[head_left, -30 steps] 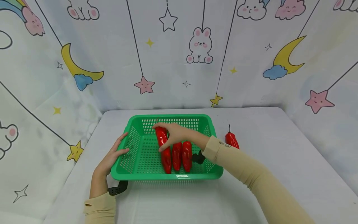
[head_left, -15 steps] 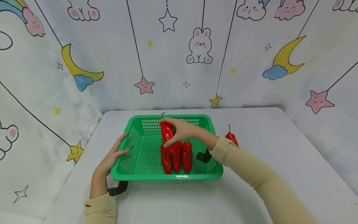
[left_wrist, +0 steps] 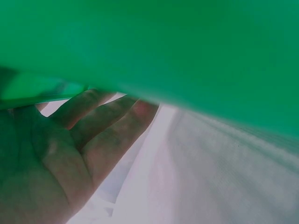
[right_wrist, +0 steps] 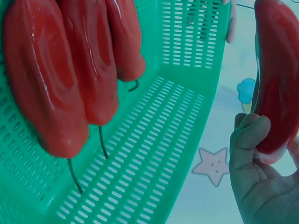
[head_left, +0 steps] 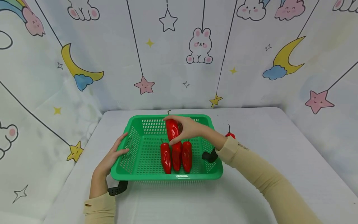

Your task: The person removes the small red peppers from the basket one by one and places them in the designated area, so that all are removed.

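My right hand (head_left: 188, 127) grips a red chili pepper (head_left: 172, 129) by its side, thumb near the lower end and fingers near the stem end. This pepper is raised over the green plastic basket (head_left: 195, 177), and in the right wrist view it appears apart from the others. Three more red peppers lie side by side inside the basket, among them a left one (head_left: 166, 158) and a right one (head_left: 186, 157). At the basket's left side, my left hand (head_left: 110, 157) rests against the rim with fairly straight fingers; the left wrist view shows those fingers (left_wrist: 114, 135) below the green edge.
Another red pepper (head_left: 230, 135) lies on the white table (head_left: 268, 130) right of the basket, mostly hidden by my right sleeve (head_left: 251, 168). Behind the table stands a patterned backdrop (head_left: 173, 68). Black wrist cameras (head_left: 210, 155) sit on both wrists.
My right hand has moved right and slightly up with its pepper, from over the left pepper to over the middle one. The left hand and basket have stayed put.
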Demonstrator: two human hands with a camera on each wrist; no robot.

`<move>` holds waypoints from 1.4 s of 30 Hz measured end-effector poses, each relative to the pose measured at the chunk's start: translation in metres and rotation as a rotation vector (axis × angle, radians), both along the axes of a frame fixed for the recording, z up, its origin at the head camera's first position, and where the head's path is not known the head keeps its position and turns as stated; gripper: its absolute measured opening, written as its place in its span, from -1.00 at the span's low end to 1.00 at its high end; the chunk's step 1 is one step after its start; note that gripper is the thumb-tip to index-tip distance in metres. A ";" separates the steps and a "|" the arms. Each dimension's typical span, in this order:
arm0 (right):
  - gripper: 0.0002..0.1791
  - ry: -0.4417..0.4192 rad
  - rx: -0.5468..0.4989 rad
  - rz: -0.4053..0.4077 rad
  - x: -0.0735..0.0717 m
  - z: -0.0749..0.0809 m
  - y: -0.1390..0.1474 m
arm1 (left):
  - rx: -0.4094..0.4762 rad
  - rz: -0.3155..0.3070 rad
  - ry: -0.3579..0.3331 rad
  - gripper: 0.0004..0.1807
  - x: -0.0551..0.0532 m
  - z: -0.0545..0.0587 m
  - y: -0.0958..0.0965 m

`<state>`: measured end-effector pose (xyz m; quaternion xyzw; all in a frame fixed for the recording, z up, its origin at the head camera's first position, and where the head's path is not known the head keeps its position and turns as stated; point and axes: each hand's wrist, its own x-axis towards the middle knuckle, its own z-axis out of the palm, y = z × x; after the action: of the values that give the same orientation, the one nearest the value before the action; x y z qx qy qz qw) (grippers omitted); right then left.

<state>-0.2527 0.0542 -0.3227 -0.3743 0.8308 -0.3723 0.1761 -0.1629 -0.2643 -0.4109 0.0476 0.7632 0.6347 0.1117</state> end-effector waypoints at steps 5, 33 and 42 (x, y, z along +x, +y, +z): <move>-0.14 -0.006 -0.006 -0.014 0.000 0.003 0.008 | -0.003 0.000 0.000 -0.28 -0.001 0.001 0.000; -0.11 0.042 -0.061 -0.065 -0.002 0.011 0.055 | 0.012 -0.004 -0.004 -0.28 -0.001 0.001 0.001; -0.06 -0.004 -0.064 -0.111 -0.001 0.011 0.071 | 0.002 0.003 -0.013 -0.27 0.001 0.000 0.001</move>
<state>-0.2535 0.1249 -0.3114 -0.3323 0.8377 -0.4085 0.1450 -0.1619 -0.2634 -0.4105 0.0426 0.7618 0.6360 0.1155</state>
